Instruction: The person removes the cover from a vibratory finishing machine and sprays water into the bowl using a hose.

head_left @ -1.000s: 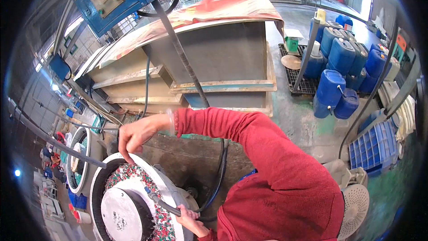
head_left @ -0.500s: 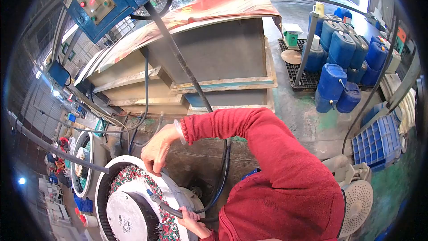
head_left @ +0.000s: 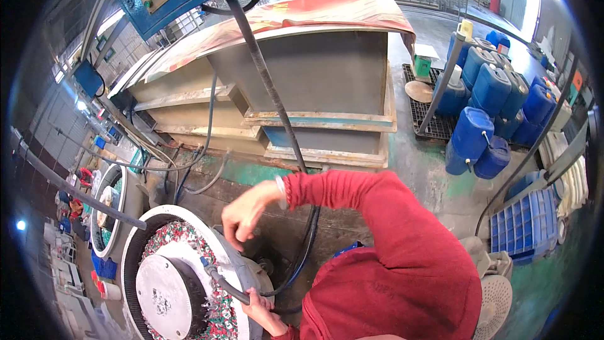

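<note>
My left hand (head_left: 259,308) is closed around a dark hose (head_left: 228,288), whose blue-tipped end points over a round white machine bowl (head_left: 220,249). Small red, green and white pieces (head_left: 168,237) fill the ring-shaped channel around its pale centre hub (head_left: 162,291). Just to the right of the bowl's rim, my right hand (head_left: 242,219) hangs with its fingers curled downward and drawn together. Anything between those fingers is too small or hidden to make out.
A second bowl (head_left: 116,204) stands at the left. Beyond are a cloth-covered tank (head_left: 314,66) and a slanting pole (head_left: 267,82). A blue control box (head_left: 173,0) hangs above. Blue jerrycans (head_left: 469,132) and a blue crate (head_left: 525,226) are on the right.
My right hand has moved right, from above the pieces across the bowl's rim to just outside it. My left hand keeps its hold on the hose. The camera view has shifted slightly.
</note>
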`<action>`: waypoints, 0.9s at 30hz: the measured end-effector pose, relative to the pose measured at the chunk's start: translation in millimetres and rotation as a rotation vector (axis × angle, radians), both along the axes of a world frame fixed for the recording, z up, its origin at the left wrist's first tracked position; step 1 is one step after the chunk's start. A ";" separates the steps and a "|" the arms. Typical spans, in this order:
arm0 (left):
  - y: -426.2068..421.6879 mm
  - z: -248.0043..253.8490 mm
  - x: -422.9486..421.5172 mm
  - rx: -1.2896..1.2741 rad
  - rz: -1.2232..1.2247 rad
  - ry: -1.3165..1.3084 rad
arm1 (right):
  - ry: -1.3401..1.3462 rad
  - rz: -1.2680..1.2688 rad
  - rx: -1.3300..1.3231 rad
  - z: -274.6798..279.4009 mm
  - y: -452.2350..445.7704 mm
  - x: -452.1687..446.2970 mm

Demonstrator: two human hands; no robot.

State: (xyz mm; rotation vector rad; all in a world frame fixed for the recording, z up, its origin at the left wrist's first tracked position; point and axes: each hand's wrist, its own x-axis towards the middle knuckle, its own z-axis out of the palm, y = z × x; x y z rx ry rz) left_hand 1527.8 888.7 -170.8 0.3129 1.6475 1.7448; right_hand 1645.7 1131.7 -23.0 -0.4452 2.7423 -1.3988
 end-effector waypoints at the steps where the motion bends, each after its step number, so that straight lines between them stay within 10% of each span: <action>1: 0.6 -1.4 0.3 -0.016 0.009 0.001 | -0.021 -0.015 -0.023 -19.4 -2.9 -2.7; 5: 3.4 -7.4 1.5 0.021 0.091 -0.083 | 0.047 -0.074 0.224 -79.7 -11.9 -3.6; 12: -2.3 4.7 4.2 -0.006 0.009 -0.071 | -0.226 -0.355 -0.228 -80.0 -26.1 33.2; 27: 0.8 -20.4 23.6 -0.144 0.130 0.198 | -0.294 -0.383 -0.251 -120.9 -10.2 30.7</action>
